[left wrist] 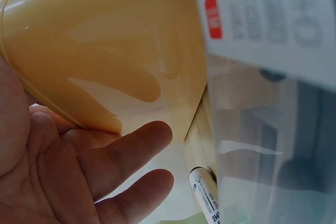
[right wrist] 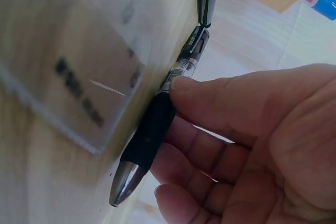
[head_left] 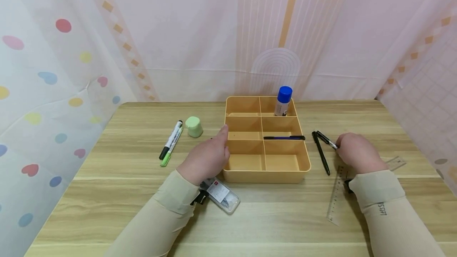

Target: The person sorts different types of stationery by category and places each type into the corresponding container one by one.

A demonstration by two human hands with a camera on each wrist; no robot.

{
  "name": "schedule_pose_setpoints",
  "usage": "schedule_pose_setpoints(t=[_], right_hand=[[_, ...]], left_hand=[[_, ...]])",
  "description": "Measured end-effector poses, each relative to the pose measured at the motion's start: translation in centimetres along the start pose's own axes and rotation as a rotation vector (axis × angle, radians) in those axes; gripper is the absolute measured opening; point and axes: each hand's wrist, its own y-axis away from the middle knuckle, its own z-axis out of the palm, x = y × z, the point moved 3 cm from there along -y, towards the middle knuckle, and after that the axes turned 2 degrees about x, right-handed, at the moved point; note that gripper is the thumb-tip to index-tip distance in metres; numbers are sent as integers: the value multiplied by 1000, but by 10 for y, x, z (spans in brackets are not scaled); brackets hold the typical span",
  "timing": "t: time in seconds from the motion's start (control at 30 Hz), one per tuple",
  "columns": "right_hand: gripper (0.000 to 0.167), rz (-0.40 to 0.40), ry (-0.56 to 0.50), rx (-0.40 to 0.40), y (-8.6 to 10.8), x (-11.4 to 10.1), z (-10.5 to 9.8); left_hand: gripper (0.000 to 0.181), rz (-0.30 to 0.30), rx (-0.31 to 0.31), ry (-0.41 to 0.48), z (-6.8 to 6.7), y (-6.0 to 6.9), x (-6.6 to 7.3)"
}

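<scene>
My left hand (head_left: 208,158) holds the left wall of a yellow six-compartment organizer box (head_left: 264,177), thumb at the rim, with other fingers extended outside it in the left wrist view. A clear plastic case (head_left: 223,195) with a white label lies below that wrist. On the right, my right hand (head_left: 358,152) pinches a retractable pen (right wrist: 152,124) with a black grip and clear barrel between thumb and fingers, low over the table. Another black pen (head_left: 321,154) lies beside it, close to its far end. A clear ruler (head_left: 335,199) is near the right wrist.
A blue-capped glue stick (head_left: 283,100) stands in the box's back right compartment. A dark pen (head_left: 283,138) lies across the middle right one. Left of the box are a white marker (head_left: 171,140), a green highlighter (head_left: 172,146) and a small green object (head_left: 194,127). Another clear ruler (head_left: 396,163) lies far right.
</scene>
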Motion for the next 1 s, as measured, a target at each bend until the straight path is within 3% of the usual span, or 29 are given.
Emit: schedule_pose_setpoints(t=[0.57,0.8,1.0], right_hand=[[24,13,8,-5,2,-3,-3],[27,2,-21,63,3,-4,-7],[26,22,-108,124,5,-7,-11]], left_hand=[[68,9,-2,-7,0,0,0],[68,4,0,-12,0,-1,0],[68,4,-2,-19,0,-1,0]])
